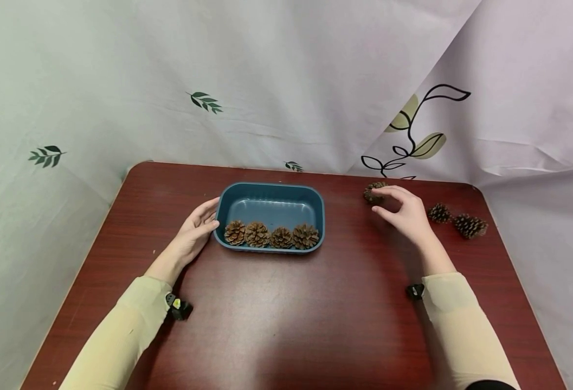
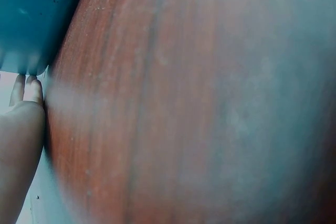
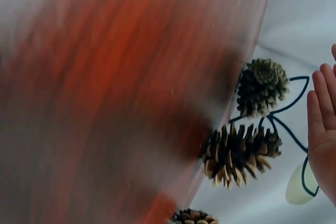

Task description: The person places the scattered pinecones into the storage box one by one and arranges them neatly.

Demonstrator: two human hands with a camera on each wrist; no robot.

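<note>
Four pine cones (image 1: 257,235) lie in the blue box (image 1: 271,211); the left hand (image 1: 193,233), fingers loose, touches its left end. Right of it, the right hand (image 1: 407,212), thumb and fingers apart, is at another cone (image 1: 372,198), perhaps touching.

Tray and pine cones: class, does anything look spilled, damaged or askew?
Nothing stands out: four pine cones line the near side of the tray, three others lie on the table, and no damage shows.
</note>
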